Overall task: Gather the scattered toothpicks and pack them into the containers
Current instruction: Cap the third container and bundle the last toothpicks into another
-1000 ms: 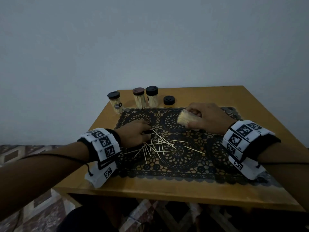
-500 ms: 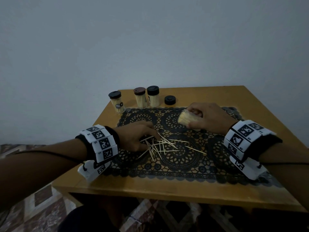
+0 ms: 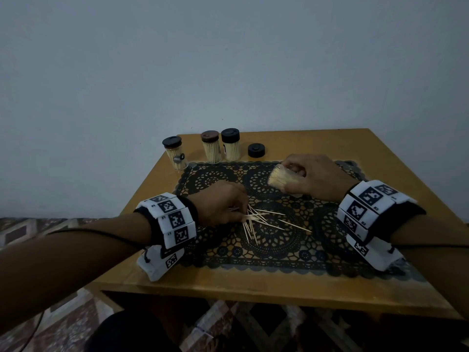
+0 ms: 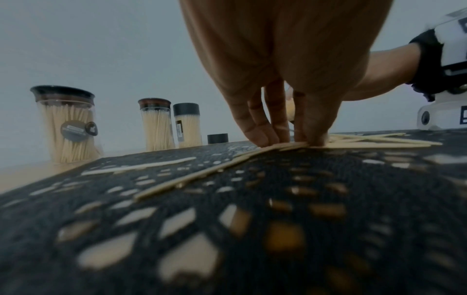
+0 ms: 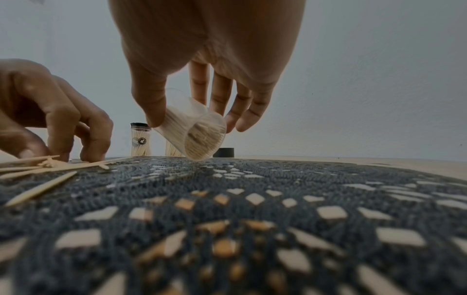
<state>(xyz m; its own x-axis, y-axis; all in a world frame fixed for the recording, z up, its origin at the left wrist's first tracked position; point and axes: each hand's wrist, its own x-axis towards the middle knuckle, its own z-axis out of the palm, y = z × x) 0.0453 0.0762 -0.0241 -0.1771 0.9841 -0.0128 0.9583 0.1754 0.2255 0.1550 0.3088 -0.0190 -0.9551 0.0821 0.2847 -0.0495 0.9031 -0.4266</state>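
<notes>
Your left hand [image 3: 223, 201] pinches loose toothpicks [image 3: 264, 219] while your right hand [image 3: 312, 177] grips the tilted open container [image 5: 194, 133], which may spill.

Toothpicks [image 3: 264, 219] lying mid-frame on mat [image 3: 279, 252]; three jars [image 3: 212, 147] standing upper left, lid [image 3: 256, 150] sitting right of them.

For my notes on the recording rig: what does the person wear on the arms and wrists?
Both forearms are bare, without sleeves. Each wrist carries a black band under white blocks printed with black square code markers, and a thin dark cable runs along each forearm.
</notes>
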